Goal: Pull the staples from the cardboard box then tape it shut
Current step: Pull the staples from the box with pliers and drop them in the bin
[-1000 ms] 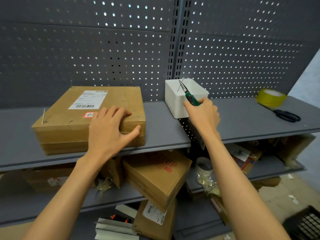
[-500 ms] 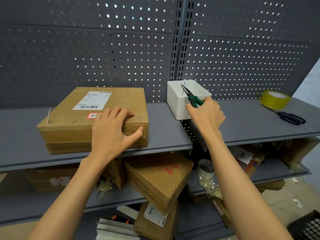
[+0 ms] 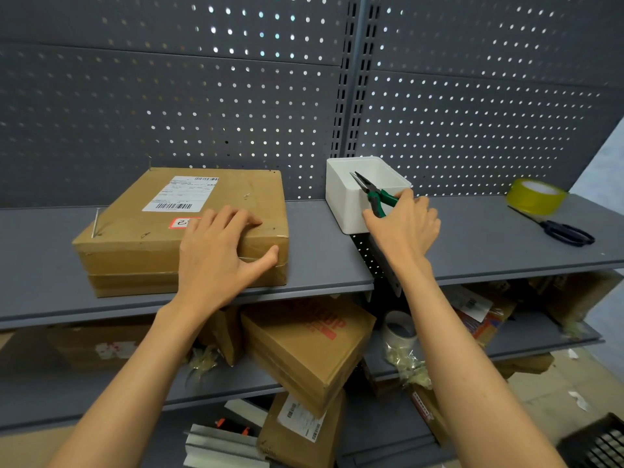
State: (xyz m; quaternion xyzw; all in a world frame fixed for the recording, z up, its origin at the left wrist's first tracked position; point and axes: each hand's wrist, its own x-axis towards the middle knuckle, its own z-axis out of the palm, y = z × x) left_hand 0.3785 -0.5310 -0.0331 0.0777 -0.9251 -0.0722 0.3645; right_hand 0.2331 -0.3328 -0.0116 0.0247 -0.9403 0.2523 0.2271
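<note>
A flat brown cardboard box (image 3: 141, 228) with a white shipping label lies on the grey upper shelf at the left. Bent staples stick up from its left and back edges. My left hand (image 3: 219, 255) lies flat on the box's front right corner, fingers spread. My right hand (image 3: 405, 228) grips green-handled needle-nose pliers (image 3: 373, 192), whose slightly parted jaws point into a white plastic bin (image 3: 344, 204). A roll of yellowish tape (image 3: 537, 195) stands at the far right of the shelf, with black scissors (image 3: 567, 233) just in front of it.
A dark pegboard wall (image 3: 236, 106) backs the grey shelf (image 3: 320, 261). On the lower shelves sit several cardboard boxes (image 3: 304, 346), a clear tape roll (image 3: 398, 329) and crumpled tape scraps. A black crate (image 3: 597, 444) stands on the floor at bottom right.
The pliers' tips have dipped lower into the white bin, and the thin staple seen at their jaws earlier no longer shows. My left hand has stayed on the box.
</note>
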